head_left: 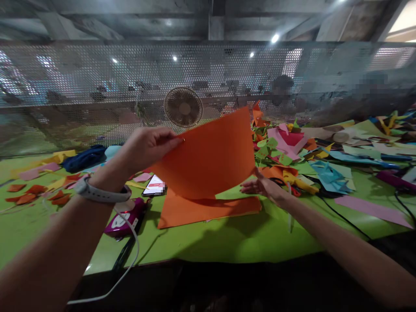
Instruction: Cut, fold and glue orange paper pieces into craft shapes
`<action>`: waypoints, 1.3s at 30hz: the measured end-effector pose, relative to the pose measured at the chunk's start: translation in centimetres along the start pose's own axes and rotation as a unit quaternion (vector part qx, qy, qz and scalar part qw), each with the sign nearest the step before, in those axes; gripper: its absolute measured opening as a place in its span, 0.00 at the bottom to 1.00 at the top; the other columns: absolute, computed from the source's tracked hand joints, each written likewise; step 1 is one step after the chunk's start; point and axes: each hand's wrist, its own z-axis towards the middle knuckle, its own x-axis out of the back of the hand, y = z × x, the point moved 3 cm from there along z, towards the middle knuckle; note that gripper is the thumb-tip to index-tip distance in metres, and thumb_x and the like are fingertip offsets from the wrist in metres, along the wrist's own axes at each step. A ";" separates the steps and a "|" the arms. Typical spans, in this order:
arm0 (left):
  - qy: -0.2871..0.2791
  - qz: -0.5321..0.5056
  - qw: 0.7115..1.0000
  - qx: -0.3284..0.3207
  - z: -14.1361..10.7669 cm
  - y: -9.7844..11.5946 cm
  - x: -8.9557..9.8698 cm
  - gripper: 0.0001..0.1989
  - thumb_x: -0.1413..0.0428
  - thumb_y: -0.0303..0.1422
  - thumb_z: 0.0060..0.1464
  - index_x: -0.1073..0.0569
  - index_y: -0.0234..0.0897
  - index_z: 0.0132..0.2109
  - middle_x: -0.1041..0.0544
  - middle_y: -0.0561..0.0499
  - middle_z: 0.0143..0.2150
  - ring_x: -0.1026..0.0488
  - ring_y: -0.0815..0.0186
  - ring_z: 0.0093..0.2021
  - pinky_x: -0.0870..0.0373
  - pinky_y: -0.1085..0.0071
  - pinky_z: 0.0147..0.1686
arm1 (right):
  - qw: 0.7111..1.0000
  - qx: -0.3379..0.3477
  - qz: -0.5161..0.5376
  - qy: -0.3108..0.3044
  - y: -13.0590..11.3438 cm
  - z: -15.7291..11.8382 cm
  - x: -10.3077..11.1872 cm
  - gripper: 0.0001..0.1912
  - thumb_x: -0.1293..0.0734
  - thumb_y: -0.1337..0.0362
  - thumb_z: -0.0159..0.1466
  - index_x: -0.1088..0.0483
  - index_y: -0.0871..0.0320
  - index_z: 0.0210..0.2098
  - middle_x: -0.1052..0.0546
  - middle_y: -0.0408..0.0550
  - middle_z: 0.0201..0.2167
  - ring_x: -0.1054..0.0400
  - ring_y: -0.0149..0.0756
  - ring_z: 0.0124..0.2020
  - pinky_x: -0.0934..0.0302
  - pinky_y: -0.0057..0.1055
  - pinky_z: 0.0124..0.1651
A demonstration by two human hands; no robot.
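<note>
An orange sheet [211, 156] is raised and tilted above the green table [227, 242], its lower edge curving. My left hand [151, 145] pinches its upper left edge between thumb and fingers. At the sheet's lower right corner is my right hand [263, 185], with fingers spread and the thumb up against the corner; whether it grips the paper is hard to tell, but its fingers look apart. Beneath the raised sheet, more orange paper [208, 212] lies flat on the table. A pale watch band circles my left wrist.
A purple device [126, 219] with a white cable and a phone [155, 185] lie left of the paper. Colored paper scraps [286, 143] pile up at right. Orange pieces [27, 194] lie far left. Behind stand a fan [183, 107] and perforated screen [97, 86].
</note>
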 end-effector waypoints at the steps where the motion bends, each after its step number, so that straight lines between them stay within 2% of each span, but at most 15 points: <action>1: 0.040 0.016 0.999 0.000 0.4 0.1 0.4 0.20 0.49 0.45 0.60 0.24 0.31 0.38 0.27 0.58 0.27 0.35 0.75 0.27 0.40 0.81 0.25 | 1.000 0.026 0.003 -0.013 -0.3 -0.2 0.1 0.39 0.48 0.33 0.60 0.26 0.61 0.38 0.21 0.61 0.43 0.26 0.45 0.47 0.40 0.44 0.58; 3: 0.093 0.045 0.995 0.005 0.8 0.5 0.6 0.21 0.50 0.47 0.61 0.24 0.31 0.38 0.27 0.58 0.27 0.34 0.74 0.27 0.39 0.80 0.25 | 0.994 0.100 0.022 -0.022 -1.3 -0.5 0.4 0.36 0.44 0.33 0.58 0.27 0.58 0.41 0.23 0.59 0.49 0.30 0.46 0.52 0.41 0.46 0.60; 5: 0.110 0.068 0.992 -0.006 1.0 1.3 -0.1 0.19 0.50 0.47 0.61 0.24 0.35 0.38 0.26 0.57 0.28 0.32 0.73 0.28 0.37 0.78 0.26 | 0.985 0.165 0.047 -0.025 -2.4 -0.7 0.6 0.32 0.36 0.35 0.54 0.28 0.55 0.43 0.25 0.56 0.52 0.33 0.48 0.56 0.41 0.49 0.59; 7: 0.121 0.084 0.988 -0.049 0.9 2.4 -1.2 0.16 0.50 0.44 0.63 0.25 0.38 0.41 0.23 0.56 0.32 0.30 0.71 0.30 0.33 0.76 0.30 | 0.975 0.212 0.064 -0.016 -3.3 -0.8 0.7 0.29 0.29 0.41 0.51 0.28 0.54 0.43 0.25 0.54 0.52 0.34 0.50 0.56 0.40 0.51 0.58; 11: 0.130 0.047 0.970 -0.201 -1.2 3.8 -3.8 0.10 0.51 0.34 0.65 0.27 0.38 0.47 0.20 0.51 0.45 0.24 0.69 0.42 0.28 0.74 0.41 | 0.953 0.287 0.043 0.092 -4.1 -0.9 1.7 0.24 0.27 0.50 0.51 0.26 0.53 0.45 0.25 0.51 0.53 0.35 0.50 0.57 0.41 0.49 0.59; 12: 0.116 0.030 0.971 -0.208 -2.0 3.6 -4.5 0.09 0.51 0.32 0.65 0.28 0.36 0.48 0.21 0.48 0.47 0.24 0.68 0.44 0.28 0.72 0.43 | 0.947 0.298 0.026 0.120 -4.1 -1.1 2.1 0.23 0.27 0.51 0.52 0.25 0.53 0.45 0.25 0.50 0.52 0.35 0.49 0.57 0.41 0.48 0.59; 14: 0.060 0.011 0.979 -0.194 -3.8 2.9 -6.0 0.11 0.52 0.30 0.65 0.29 0.36 0.50 0.22 0.46 0.49 0.25 0.67 0.48 0.28 0.71 0.46 | 0.940 0.308 -0.018 0.146 -3.7 -1.5 3.1 0.20 0.27 0.51 0.53 0.23 0.51 0.43 0.25 0.48 0.53 0.35 0.48 0.57 0.41 0.46 0.59; 16: 0.011 -0.005 0.982 -0.191 -5.8 2.1 -7.4 0.11 0.52 0.30 0.65 0.28 0.37 0.50 0.21 0.45 0.49 0.25 0.66 0.50 0.28 0.70 0.48 | 0.938 0.310 -0.073 0.135 -3.1 -2.1 4.0 0.17 0.28 0.48 0.54 0.21 0.50 0.38 0.26 0.50 0.54 0.35 0.49 0.57 0.40 0.44 0.57; 19: -0.097 -0.021 0.978 -0.185 -8.6 1.1 -9.7 0.14 0.55 0.30 0.65 0.27 0.37 0.51 0.22 0.43 0.51 0.26 0.64 0.52 0.30 0.68 0.52 | 0.930 0.306 -0.192 0.066 -2.1 -2.7 4.7 0.20 0.32 0.44 0.57 0.19 0.52 0.35 0.26 0.55 0.53 0.33 0.51 0.54 0.38 0.44 0.55; 22: -0.204 0.003 0.969 -0.142 -10.7 -0.2 -11.8 0.15 0.55 0.28 0.63 0.26 0.40 0.49 0.20 0.46 0.48 0.23 0.65 0.47 0.27 0.70 0.46 | 0.908 0.290 -0.302 -0.018 -0.7 -2.7 4.8 0.18 0.32 0.47 0.57 0.19 0.51 0.37 0.22 0.56 0.47 0.29 0.50 0.49 0.39 0.47 0.55; 24: -0.233 0.009 0.967 -0.108 -11.4 -0.8 -12.6 0.14 0.54 0.27 0.61 0.25 0.39 0.47 0.20 0.45 0.47 0.22 0.63 0.46 0.27 0.70 0.44 | 0.894 0.271 -0.351 -0.068 0.2 -2.3 4.6 0.13 0.31 0.51 0.58 0.20 0.49 0.37 0.20 0.54 0.44 0.28 0.48 0.47 0.39 0.48 0.55; 28: -0.242 -0.014 0.969 -0.047 -11.7 -0.9 -12.5 0.14 0.54 0.26 0.58 0.24 0.39 0.42 0.20 0.46 0.47 0.22 0.63 0.45 0.27 0.69 0.44 | 0.878 0.245 -0.397 -0.109 1.0 -1.9 4.4 0.11 0.33 0.62 0.57 0.20 0.48 0.39 0.21 0.50 0.46 0.28 0.46 0.48 0.39 0.47 0.55; 32: -0.239 -0.038 0.970 -0.025 -11.8 -0.8 -12.3 0.14 0.53 0.28 0.59 0.24 0.42 0.46 0.20 0.48 0.48 0.23 0.63 0.46 0.27 0.68 0.45 | 0.874 0.206 -0.423 -0.123 0.5 -2.8 4.5 0.22 0.33 0.70 0.52 0.22 0.46 0.45 0.24 0.47 0.51 0.31 0.47 0.54 0.43 0.48 0.59; 35: -0.230 -0.049 0.972 -0.022 -11.9 -1.2 -12.8 0.12 0.52 0.32 0.61 0.23 0.42 0.44 0.20 0.48 0.47 0.23 0.63 0.46 0.27 0.67 0.45 | 0.866 0.223 -0.435 -0.108 -0.6 -4.0 4.3 0.24 0.29 0.66 0.51 0.25 0.47 0.49 0.26 0.47 0.54 0.36 0.49 0.58 0.46 0.50 0.62; 39: -0.209 -0.028 0.977 -0.021 -11.9 -1.4 -13.0 0.12 0.52 0.34 0.62 0.23 0.40 0.42 0.19 0.46 0.43 0.22 0.62 0.42 0.26 0.68 0.41 | 0.857 0.300 -0.411 -0.078 -1.8 -4.7 3.4 0.12 0.32 0.59 0.60 0.21 0.47 0.42 0.22 0.47 0.48 0.31 0.43 0.53 0.44 0.45 0.61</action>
